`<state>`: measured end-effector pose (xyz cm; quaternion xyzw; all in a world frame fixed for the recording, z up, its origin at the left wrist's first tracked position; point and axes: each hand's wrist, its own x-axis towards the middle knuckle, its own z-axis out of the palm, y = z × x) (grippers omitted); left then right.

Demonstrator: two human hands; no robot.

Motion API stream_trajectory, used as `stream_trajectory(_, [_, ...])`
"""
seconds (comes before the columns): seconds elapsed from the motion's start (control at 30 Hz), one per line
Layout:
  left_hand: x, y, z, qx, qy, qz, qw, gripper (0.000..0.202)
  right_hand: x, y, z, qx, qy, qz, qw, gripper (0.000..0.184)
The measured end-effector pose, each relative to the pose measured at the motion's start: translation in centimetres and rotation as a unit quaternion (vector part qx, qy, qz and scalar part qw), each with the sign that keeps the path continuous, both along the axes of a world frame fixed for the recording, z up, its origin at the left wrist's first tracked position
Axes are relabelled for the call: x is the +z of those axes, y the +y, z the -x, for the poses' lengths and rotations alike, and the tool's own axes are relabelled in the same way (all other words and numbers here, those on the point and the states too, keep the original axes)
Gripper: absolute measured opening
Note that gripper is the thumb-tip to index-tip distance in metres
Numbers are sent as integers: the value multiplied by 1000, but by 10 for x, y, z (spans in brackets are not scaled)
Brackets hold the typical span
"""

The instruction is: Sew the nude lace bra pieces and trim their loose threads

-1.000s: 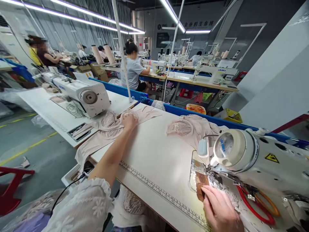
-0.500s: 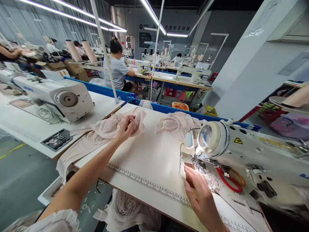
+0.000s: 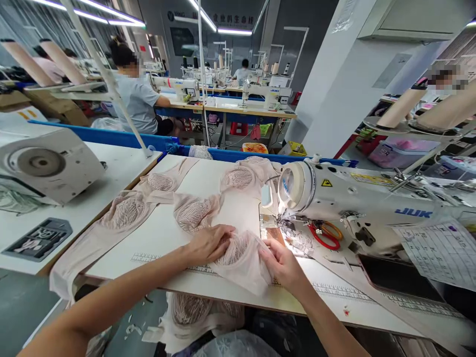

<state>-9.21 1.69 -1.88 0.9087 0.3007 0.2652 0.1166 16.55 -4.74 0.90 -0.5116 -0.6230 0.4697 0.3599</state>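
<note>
A pale pink bra (image 3: 238, 258) with lace-patterned cups lies across the front of the white sewing table (image 3: 238, 213). My left hand (image 3: 210, 243) rests on it with the fingers curled over the nearer cup, fingertips partly hidden. At that cup's right edge, my right hand (image 3: 280, 263) pinches the thin fabric between thumb and fingers. The sewing machine (image 3: 334, 193) stands just beyond, its lit needle area close to my right hand. Another bra (image 3: 128, 213) stretches along the table's left side, and a further bra (image 3: 240, 177) sits near the back edge.
Red-handled scissors (image 3: 323, 238) lie under the machine arm among fabric scraps. A dark phone (image 3: 399, 277) and a written sheet (image 3: 439, 248) are at the right. A ruler strip (image 3: 334, 290) runs along the front edge. A co-worker (image 3: 134, 94) sits ahead, beyond a blue trough (image 3: 122, 139).
My left hand has come from the far left pile to the front with a bra. My right hand now grips its edge. The view has turned right.
</note>
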Motion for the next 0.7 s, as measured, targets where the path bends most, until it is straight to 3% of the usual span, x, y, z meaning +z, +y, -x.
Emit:
stream_trajectory(0.07, [1,4,-6,12,66,-46,997,36,-5,-14,-21,-4,22,62,998,44])
stream_trajectory(0.13, [1,12,-9,46,119,-79,989,37,-10,-22,-38,-27,4,74,997,46])
stream_trajectory(0.27, [9,25,-10,181,179,-105,961,32,-9,-26,-56,-100,-149,-52,982,33])
stream_trajectory(0.33, [20,26,-18,209,175,-128,954,37,-4,-25,-57,-115,-197,-144,963,27])
stream_trajectory(0.37, [27,24,-27,194,158,-139,958,39,-2,-24,-57,-114,-202,-188,954,25])
stream_trajectory(0.43, [40,17,-53,95,109,-132,981,38,2,-22,-54,-111,-187,-247,944,23])
stream_trajectory(0.5, [46,13,-85,-53,75,-61,994,25,0,-19,-52,-113,-158,-227,954,22])
stream_trajectory(0.57, [43,13,-111,-137,86,37,986,20,-6,-16,-52,-126,-139,-156,970,27])
stream_trajectory(0.63, [34,19,-127,-124,113,96,981,31,-16,-12,-52,-145,-148,-105,973,32])
stream_trajectory(0.7, [22,27,-131,-67,123,101,985,37,-25,-9,-52,-171,-170,-91,966,28])
